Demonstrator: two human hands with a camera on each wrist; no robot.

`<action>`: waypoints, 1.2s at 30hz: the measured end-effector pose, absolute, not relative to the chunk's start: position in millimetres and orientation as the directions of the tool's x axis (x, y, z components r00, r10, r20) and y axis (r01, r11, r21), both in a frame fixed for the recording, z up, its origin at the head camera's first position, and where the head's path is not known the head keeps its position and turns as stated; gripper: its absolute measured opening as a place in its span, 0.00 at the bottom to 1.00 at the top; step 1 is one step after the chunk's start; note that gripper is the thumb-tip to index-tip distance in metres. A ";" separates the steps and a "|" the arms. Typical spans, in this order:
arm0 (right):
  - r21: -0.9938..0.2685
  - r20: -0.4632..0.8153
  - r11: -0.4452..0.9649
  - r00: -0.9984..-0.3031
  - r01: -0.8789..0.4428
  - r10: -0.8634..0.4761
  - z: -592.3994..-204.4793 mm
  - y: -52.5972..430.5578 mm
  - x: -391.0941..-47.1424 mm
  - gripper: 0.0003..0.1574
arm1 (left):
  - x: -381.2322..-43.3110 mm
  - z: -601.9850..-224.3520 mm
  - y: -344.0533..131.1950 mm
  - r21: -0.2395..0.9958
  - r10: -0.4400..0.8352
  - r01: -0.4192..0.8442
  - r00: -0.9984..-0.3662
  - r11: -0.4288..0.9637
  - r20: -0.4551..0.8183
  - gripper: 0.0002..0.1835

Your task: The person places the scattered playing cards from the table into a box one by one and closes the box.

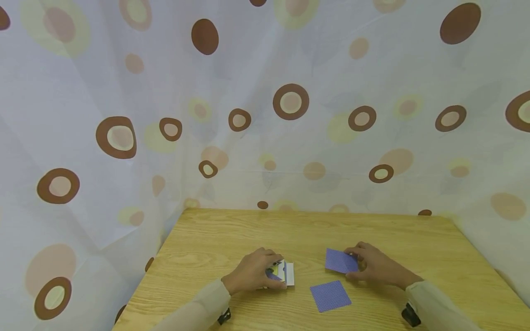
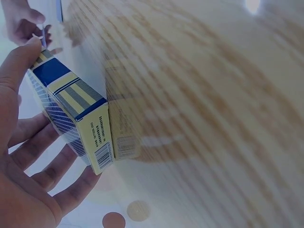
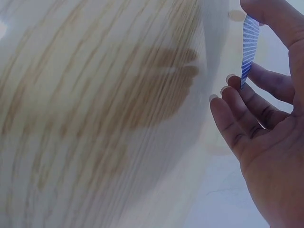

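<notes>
Left grip [image 1: 256, 270] holds box [image 2: 78, 107], right grip [image 1: 374, 266] pinches card [image 1: 340, 260]; apparently card-handling step, next move likely needs steady pinch.

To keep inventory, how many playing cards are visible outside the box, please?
2: one held card in the right hand, one loose card on the table; more may hide beneath or in the box.

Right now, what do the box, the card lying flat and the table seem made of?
The box: likely smooth printed cardboard, crisply folded. The card lying flat: paper or plastic, thin, blue-patterned; finish unclear. The table: wood or wood-look laminate, glossy, showing grain and the box's reflection.
</notes>
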State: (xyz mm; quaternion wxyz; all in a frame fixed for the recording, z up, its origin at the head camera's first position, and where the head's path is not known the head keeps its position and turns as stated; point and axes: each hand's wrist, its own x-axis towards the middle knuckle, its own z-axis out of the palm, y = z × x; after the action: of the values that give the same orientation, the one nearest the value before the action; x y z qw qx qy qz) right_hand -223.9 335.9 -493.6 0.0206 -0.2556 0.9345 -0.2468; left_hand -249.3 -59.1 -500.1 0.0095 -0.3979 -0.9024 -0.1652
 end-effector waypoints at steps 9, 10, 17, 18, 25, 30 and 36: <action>-0.490 0.102 0.726 -0.858 -0.483 -0.503 -493.9 330.5 -222.3 0.44 | -249.2 -499.7 -58.8 0.297 0.708 0.710 -0.693 0.639 0.135 0.43; -0.489 0.104 0.724 -0.856 -0.487 -0.506 -494.1 330.1 -222.1 0.43 | -249.1 -499.7 -58.9 0.298 0.707 0.709 -0.694 0.639 0.134 0.43; -0.476 0.118 0.724 -0.852 -0.500 -0.510 -493.6 328.3 -221.7 0.42 | -248.3 -498.3 -58.4 0.307 0.706 0.706 -0.695 0.638 0.134 0.43; -0.475 0.120 0.723 -0.851 -0.501 -0.511 -493.5 327.8 -221.4 0.42 | -248.2 -498.2 -58.3 0.307 0.707 0.707 -0.695 0.637 0.135 0.43; -0.496 0.142 0.695 -0.838 -0.521 -0.527 -493.1 324.3 -220.1 0.41 | -248.0 -498.0 -58.3 0.304 0.707 0.709 -0.694 0.637 0.135 0.43; -0.506 0.146 0.680 -0.830 -0.530 -0.539 -491.8 319.8 -219.2 0.40 | -248.0 -497.9 -58.0 0.307 0.709 0.709 -0.693 0.635 0.133 0.43; -0.483 0.156 0.680 -0.819 -0.551 -0.552 -488.5 313.0 -219.5 0.40 | -248.1 -497.9 -58.5 0.313 0.709 0.709 -0.692 0.632 0.136 0.43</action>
State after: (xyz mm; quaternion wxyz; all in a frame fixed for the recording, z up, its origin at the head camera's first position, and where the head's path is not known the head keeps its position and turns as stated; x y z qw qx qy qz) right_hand -219.5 313.0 -488.5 0.0014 -0.3008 0.9166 -0.2632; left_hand -248.1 -58.5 -497.9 0.0000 -0.3925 -0.9032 -0.1735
